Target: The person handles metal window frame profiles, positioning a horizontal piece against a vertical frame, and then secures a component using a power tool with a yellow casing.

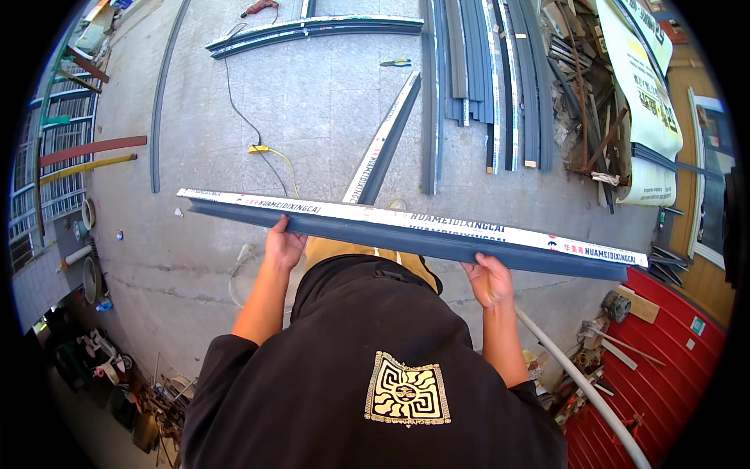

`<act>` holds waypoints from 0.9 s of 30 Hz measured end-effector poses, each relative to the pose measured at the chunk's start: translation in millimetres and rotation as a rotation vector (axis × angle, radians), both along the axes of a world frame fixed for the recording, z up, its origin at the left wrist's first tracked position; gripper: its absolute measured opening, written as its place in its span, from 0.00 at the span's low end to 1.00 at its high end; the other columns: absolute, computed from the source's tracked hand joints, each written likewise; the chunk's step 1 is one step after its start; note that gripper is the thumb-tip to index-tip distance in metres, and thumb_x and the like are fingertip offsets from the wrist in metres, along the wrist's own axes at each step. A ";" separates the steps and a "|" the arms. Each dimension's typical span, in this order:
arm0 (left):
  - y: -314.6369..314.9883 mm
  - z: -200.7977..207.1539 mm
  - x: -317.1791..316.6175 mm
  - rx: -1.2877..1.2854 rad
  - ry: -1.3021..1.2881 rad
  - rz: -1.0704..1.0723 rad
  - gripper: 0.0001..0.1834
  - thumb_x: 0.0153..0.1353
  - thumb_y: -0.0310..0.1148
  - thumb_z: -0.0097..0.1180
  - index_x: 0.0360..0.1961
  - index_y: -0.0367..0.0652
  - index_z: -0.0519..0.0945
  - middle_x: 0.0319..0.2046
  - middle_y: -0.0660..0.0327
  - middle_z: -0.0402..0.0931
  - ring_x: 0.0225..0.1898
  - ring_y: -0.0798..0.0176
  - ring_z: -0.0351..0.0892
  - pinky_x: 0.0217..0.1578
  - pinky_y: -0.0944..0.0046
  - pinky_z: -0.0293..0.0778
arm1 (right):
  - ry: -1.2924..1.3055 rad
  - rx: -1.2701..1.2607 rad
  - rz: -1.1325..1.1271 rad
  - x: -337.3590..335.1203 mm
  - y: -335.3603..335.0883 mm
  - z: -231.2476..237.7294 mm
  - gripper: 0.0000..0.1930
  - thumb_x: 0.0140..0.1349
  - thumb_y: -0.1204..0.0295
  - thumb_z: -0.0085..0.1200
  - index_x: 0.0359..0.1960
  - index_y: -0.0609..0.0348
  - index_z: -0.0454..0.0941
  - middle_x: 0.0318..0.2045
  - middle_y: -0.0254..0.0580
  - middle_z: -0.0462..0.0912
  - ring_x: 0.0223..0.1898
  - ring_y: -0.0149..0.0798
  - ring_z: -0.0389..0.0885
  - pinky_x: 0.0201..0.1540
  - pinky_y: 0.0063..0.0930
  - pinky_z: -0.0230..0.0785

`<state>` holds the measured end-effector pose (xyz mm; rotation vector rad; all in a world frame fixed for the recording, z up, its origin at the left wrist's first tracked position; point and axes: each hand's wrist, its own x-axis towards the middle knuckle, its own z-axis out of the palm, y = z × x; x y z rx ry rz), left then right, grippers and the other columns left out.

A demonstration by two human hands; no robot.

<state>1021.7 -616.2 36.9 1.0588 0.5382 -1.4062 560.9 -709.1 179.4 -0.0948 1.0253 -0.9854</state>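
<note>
A long dark grey metal profile point(375, 230) with white printed protective film along its top lies level across my front at waist height. My left hand point(284, 244) grips its lower edge left of the middle, thumb up on the near face. Farther right, my right hand point(489, 280) holds the same edge, its thumb also on the near side; the other fingers are hidden beneath. Behind the held piece, a similar profile point(384, 141) slants away on the floor, its near end hidden by the piece I hold.
Several long grey profiles point(473, 78) lie at the far right, beside a scrap heap point(582, 94). Two film-covered profiles point(312, 30) lie crosswise ahead. Pliers point(396, 62), a red power drill point(258, 8) and a yellow power strip point(260, 148) with cable rest on the concrete. A pale pole point(582, 383) stands near right.
</note>
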 end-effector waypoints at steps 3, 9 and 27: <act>24.0 -0.7 -5.3 0.083 -0.010 0.093 0.18 0.81 0.38 0.41 0.61 0.40 0.74 0.60 0.54 0.80 0.63 0.51 0.77 0.69 0.48 0.70 | -0.005 0.019 0.061 -1.6 -2.1 -13.9 0.23 0.64 0.85 0.51 0.61 0.62 0.75 0.58 0.48 0.83 0.62 0.50 0.81 0.67 0.50 0.74; 36.1 -3.9 -8.7 0.082 -0.051 0.119 0.18 0.81 0.38 0.41 0.63 0.40 0.72 0.61 0.55 0.79 0.64 0.51 0.77 0.68 0.48 0.70 | -0.080 0.092 0.109 -10.7 -1.8 -51.6 0.23 0.64 0.86 0.52 0.61 0.58 0.76 0.59 0.45 0.82 0.62 0.48 0.81 0.66 0.51 0.74; 1.6 -8.7 -18.8 0.005 -0.040 0.057 0.18 0.74 0.24 0.46 0.63 0.37 0.70 0.62 0.53 0.75 0.65 0.50 0.74 0.70 0.47 0.69 | -0.163 0.223 0.017 -40.5 6.1 -113.8 0.23 0.63 0.85 0.52 0.61 0.62 0.74 0.59 0.49 0.82 0.65 0.52 0.79 0.72 0.54 0.68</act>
